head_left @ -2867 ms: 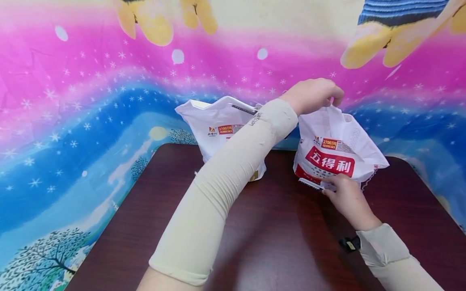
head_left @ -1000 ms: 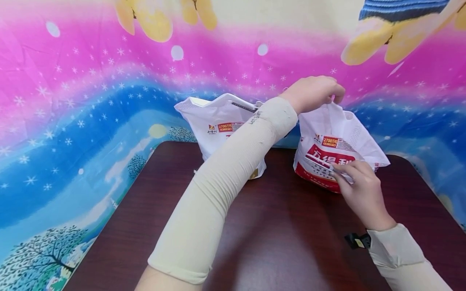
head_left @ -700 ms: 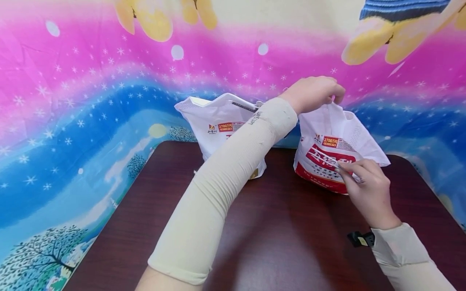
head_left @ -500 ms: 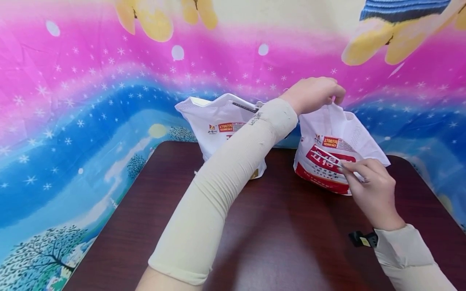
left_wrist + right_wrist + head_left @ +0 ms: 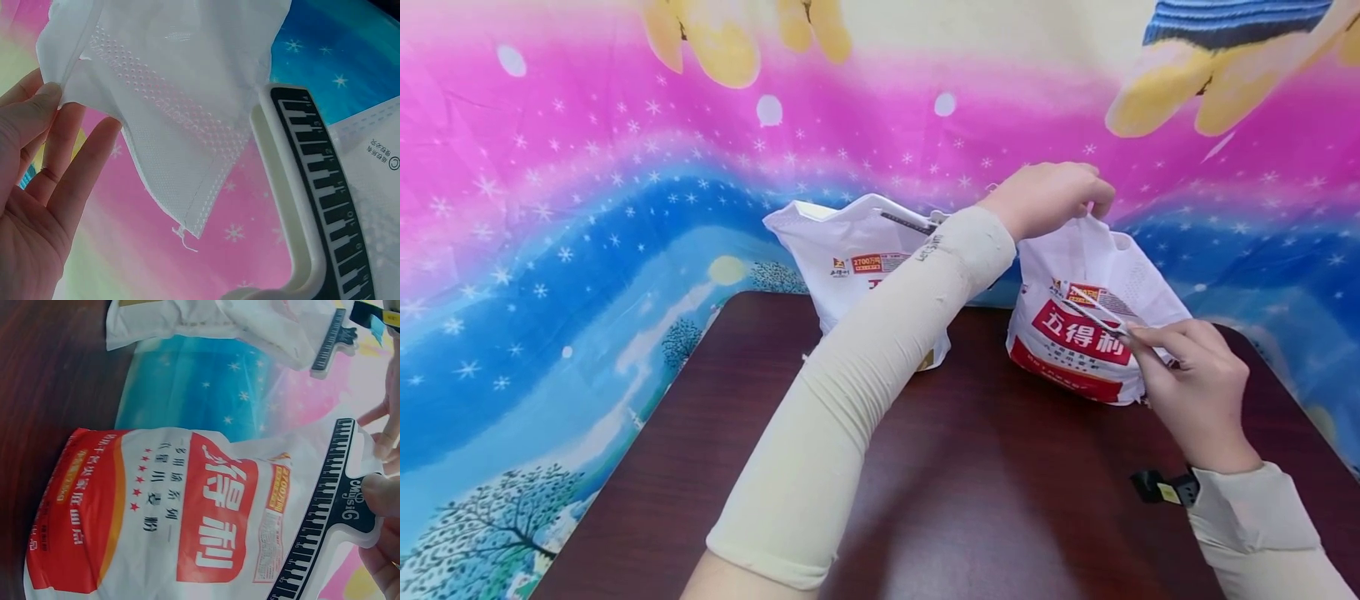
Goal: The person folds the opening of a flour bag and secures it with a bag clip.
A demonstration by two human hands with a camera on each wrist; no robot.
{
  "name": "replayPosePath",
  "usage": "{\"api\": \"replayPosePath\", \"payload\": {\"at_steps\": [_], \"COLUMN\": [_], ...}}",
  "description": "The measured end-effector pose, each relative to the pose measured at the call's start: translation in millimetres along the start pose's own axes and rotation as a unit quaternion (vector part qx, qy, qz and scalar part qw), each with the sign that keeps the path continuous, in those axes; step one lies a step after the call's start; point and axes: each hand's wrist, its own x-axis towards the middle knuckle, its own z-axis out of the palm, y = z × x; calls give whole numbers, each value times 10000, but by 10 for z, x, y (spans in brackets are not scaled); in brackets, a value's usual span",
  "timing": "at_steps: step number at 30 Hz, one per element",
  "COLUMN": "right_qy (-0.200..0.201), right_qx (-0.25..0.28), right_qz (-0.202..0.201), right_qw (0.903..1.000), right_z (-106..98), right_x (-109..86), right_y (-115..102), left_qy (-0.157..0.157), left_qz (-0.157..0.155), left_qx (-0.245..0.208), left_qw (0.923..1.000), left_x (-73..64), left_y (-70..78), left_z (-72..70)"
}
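In the head view, my left hand (image 5: pixel 1048 196) reaches across and pinches the folded top edge of the right-hand white and red flour bag (image 5: pixel 1067 367). The left wrist view shows thumb and fingers on the bag's white rim (image 5: pixel 94 94). My right hand (image 5: pixel 1206 392) pinches the handle of a white bag clip (image 5: pixel 1097 315) in front of that bag's printed face. Its two bars stand apart in the head view. Seen from the right wrist, the clip (image 5: pixel 340 506) carries a black piano-key pattern and lies across the bag's upper part, just below the left hand's fingers.
A second flour bag (image 5: pixel 827 242) stands on the left, partly behind my left forearm, with a similar clip (image 5: pixel 904 222) along its top. Both bags stand at the back of the dark wooden table (image 5: pixel 955 467), against a printed cloth backdrop (image 5: pixel 625 192).
My right hand has raised the clip from the bag's lower front and moved it up and right, turning it. The left hand keeps its grip on the bag's top, almost unmoved.
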Motion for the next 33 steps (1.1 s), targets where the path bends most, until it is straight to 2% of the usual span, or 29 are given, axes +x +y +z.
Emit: {"api": "replayPosePath", "payload": {"at_steps": [5,12,15,24,33], "right_qy": [157,11,158,255,417], "right_qx": [45,-14,48,-223,-268], "right_qz": [-16,-204,-120,-16,-69], "right_qw": [9999,9998,9998,9994,9987], "right_z": [-24,-100,-100,-173,-247], "right_x": [41,83,100,163,247], "right_y": [11,47,52,78,160], "left_qy": [30,35,32,74,25], "left_qz": [26,8,5,117,87], "left_qx": [48,177,208,699,668], "left_qw": [10000,9998,9998,9975,9977], "left_x": [3,27,35,58,46], "left_y": [-14,-13,-19,6,21], "left_z": [10,23,25,2,-32]}}
